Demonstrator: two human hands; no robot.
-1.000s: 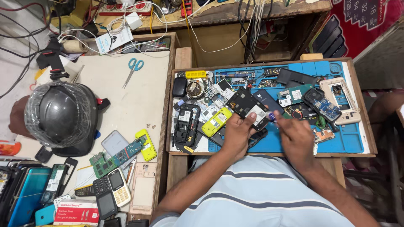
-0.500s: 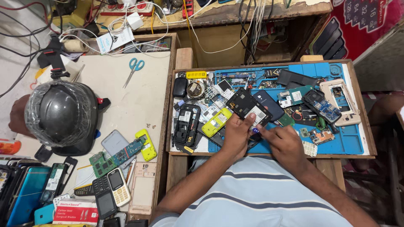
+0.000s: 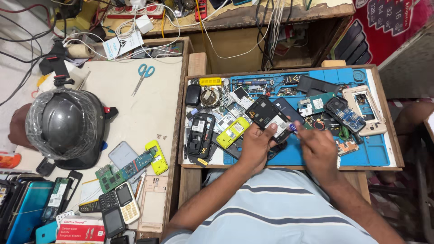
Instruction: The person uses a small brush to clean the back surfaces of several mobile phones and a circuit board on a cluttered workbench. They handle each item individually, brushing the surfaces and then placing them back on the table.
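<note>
While left hand (image 3: 255,147) grips opened black phone (image 3: 267,115), right hand (image 3: 316,147) pinches small blue-tipped tool (image 3: 292,128).

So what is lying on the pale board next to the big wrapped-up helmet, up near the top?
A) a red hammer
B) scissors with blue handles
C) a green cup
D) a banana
B: a pair of metal scissors with blue handles lies on the pale board, up and to the right of the dark helmet wrapped in clear plastic.
</note>
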